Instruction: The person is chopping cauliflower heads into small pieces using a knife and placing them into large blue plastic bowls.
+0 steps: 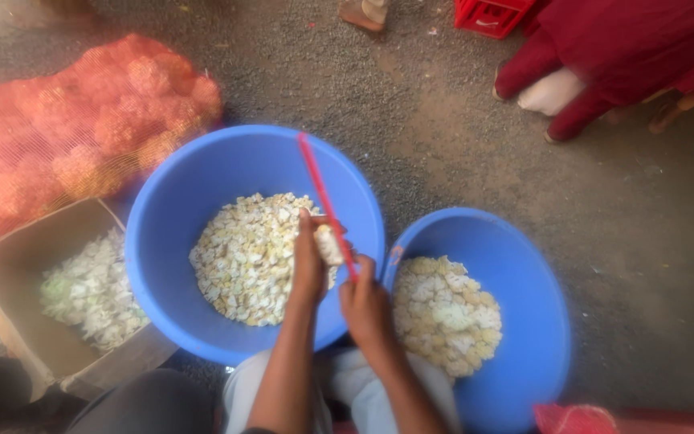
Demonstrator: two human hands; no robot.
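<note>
My left hand (308,261) is pinched round a pale chunk (329,243) right over the big blue tub (202,173) so bits drop straight in, right hand (365,305) is closed on the red knife (327,205), second tub (524,265) just beside for the rest.

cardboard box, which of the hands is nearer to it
Left. The left hand is over the big blue tub beside the cardboard box; the right hand lies farther right.
</note>
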